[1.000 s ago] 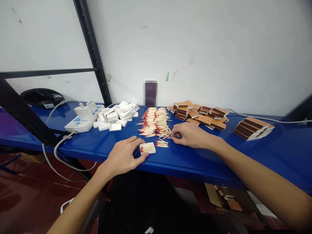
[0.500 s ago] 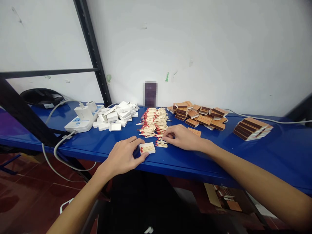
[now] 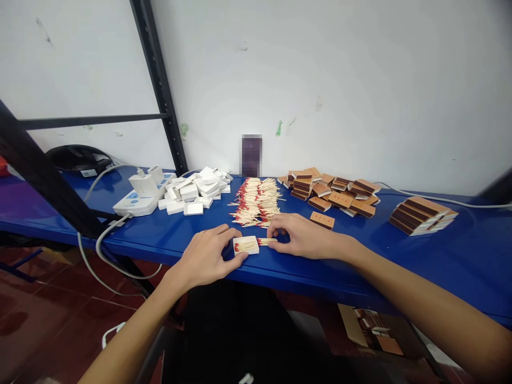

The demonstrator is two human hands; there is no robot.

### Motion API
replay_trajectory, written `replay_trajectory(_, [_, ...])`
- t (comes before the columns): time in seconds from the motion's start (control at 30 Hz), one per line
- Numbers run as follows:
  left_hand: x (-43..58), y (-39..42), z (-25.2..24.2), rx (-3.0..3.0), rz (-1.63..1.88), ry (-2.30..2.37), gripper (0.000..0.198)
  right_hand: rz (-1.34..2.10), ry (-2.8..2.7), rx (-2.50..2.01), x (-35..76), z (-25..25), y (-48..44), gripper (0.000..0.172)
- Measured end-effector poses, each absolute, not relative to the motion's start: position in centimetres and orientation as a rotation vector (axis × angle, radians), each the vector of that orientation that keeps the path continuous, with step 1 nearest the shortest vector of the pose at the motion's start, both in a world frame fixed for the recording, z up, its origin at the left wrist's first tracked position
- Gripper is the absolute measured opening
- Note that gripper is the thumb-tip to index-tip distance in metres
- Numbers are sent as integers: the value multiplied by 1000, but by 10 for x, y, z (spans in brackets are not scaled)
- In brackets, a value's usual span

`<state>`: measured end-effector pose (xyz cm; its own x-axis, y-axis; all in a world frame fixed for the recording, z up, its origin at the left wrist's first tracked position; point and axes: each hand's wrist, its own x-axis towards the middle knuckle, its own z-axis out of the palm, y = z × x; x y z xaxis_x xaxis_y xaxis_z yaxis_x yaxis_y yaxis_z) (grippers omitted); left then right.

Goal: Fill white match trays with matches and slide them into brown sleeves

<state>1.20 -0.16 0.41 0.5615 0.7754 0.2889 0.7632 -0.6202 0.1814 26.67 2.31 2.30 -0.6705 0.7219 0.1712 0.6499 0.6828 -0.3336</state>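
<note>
My left hand (image 3: pixel 214 250) grips a small white matchbox tray (image 3: pixel 251 250) between thumb and fingers on the blue table. Several red-tipped matches (image 3: pixel 245 246) lie inside the tray. Just right of it, my right hand (image 3: pixel 298 237) pinches a small bunch of matches (image 3: pixel 266 242), their red heads pointing left at the tray's right end. Behind both hands a big heap of loose matches (image 3: pixel 258 200) spreads over the table towards the wall.
White trays (image 3: pixel 196 189) are piled at the left beside a power strip (image 3: pixel 138 202). Brown matchbox covers (image 3: pixel 340 199) lie heaped at the right, with a stack of matchboxes (image 3: pixel 424 215) farther right. A black metal post (image 3: pixel 160 80) rises at the left.
My right hand has drawn the small bunch of matches away from the heap, nearer to me and beside the tray. The left hand still holds the tray. The view has shifted slightly.
</note>
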Motion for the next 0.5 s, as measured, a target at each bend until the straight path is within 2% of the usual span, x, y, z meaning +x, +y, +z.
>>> replay_trajectory(0.5, [12,-4,7,2719,563,1336,33,607,-2683,-1218,267,36,26,17])
